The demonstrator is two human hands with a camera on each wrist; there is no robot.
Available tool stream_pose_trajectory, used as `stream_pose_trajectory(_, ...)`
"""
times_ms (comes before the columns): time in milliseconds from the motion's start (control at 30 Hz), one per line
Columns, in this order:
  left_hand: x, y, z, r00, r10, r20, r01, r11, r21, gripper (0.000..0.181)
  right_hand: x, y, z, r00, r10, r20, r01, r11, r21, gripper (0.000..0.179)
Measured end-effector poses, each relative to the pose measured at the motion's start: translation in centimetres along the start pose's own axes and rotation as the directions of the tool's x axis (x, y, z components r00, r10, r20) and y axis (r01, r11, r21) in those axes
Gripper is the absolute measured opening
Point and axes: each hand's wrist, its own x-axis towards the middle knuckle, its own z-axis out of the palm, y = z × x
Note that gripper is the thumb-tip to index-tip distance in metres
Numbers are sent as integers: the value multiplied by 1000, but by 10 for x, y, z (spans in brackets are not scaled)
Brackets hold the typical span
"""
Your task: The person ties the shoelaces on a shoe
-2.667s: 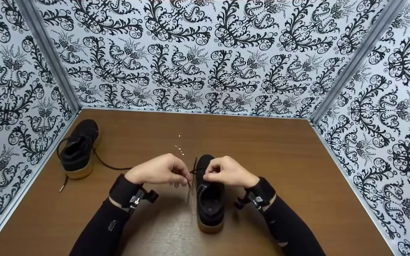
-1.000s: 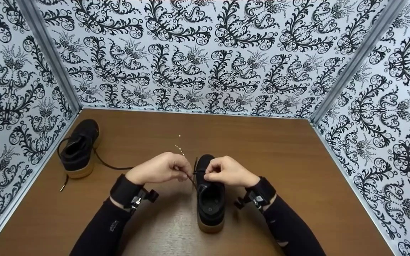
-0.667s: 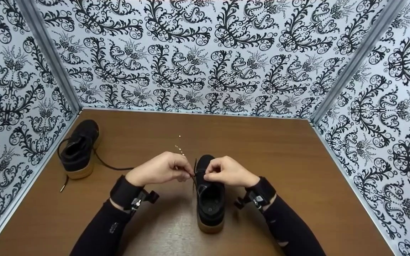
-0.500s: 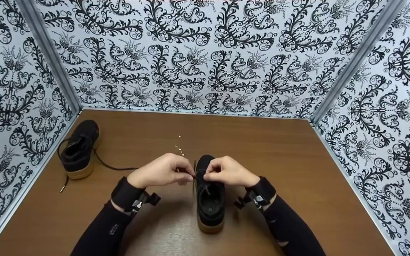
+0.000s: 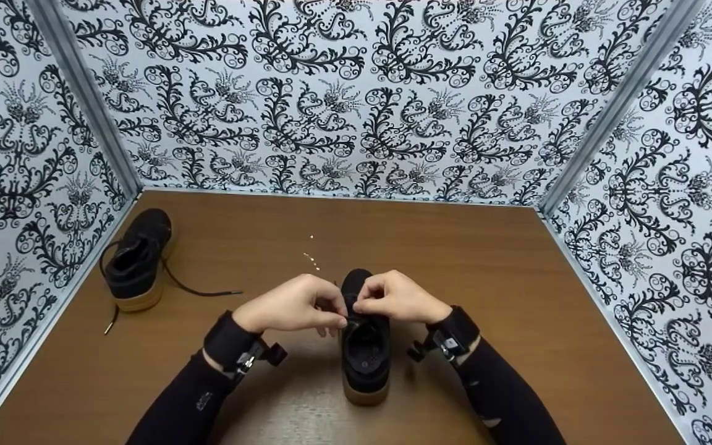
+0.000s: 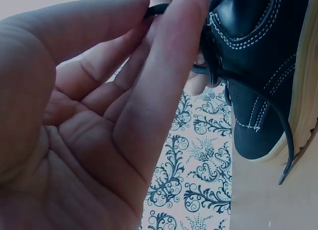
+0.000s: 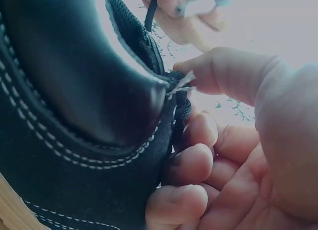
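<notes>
The black shoe (image 5: 366,377) stands well inside the desk (image 5: 467,259), whose surface runs on from both its sides to the patterned walls (image 5: 331,93); the other shoe (image 5: 139,262) sits by the left edge. The left hand (image 5: 297,304) pinches a black lace (image 6: 158,10), the right hand (image 5: 400,300) the lacing (image 7: 185,108). Since half a second ago, the left hand has shifted inward to the shoe's opening, uncovering the far lace tip (image 5: 235,292)

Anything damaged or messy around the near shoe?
Loose pale threads poke out beside the near shoe's lacing, unlike its neat stitching. Pale specks also dot the otherwise plain table beyond its toe; crumbs or light, I can't tell.
</notes>
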Motion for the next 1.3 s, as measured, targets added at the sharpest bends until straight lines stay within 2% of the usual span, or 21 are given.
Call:
stream_pose_trajectory(300,5,-2,8,999,3,36,-1,997,-77,6,0,0,-1,1000,1,16,-1,1000,-6,12)
stream_pose_trajectory(500,8,-4,15,1000,5,21,-3,994,-105,4,0,0,0,1000,-7,21,7,1000,-3,12)
stream_pose_trajectory(767,12,-7,23,1000,18,-7,-18,999,-42,4,-1,0,-1,1000,-7,23,7,1000,5,10)
stream_pose_trajectory(967,11,-6,18,1000,15,-13,-15,999,-43,7,0,0,0,1000,14,15,-15,1000,17,8)
stream_pose_trajectory(1067,7,-6,10,1000,27,-3,-27,999,21,7,0,0,1,999,31,10,-31,999,29,7)
stream_pose_trajectory(1133,5,-6,4,999,38,1,-38,993,109,8,0,-1,1,999,38,7,-39,999,30,8)
stream_pose_trajectory(1233,4,-10,-1,999,54,6,-54,969,241,11,0,0,1,999,41,7,-41,999,26,9)
stream_pose_trajectory(1300,4,-12,-2,998,60,7,-59,953,298,13,0,0,1,999,38,9,-38,999,18,10)
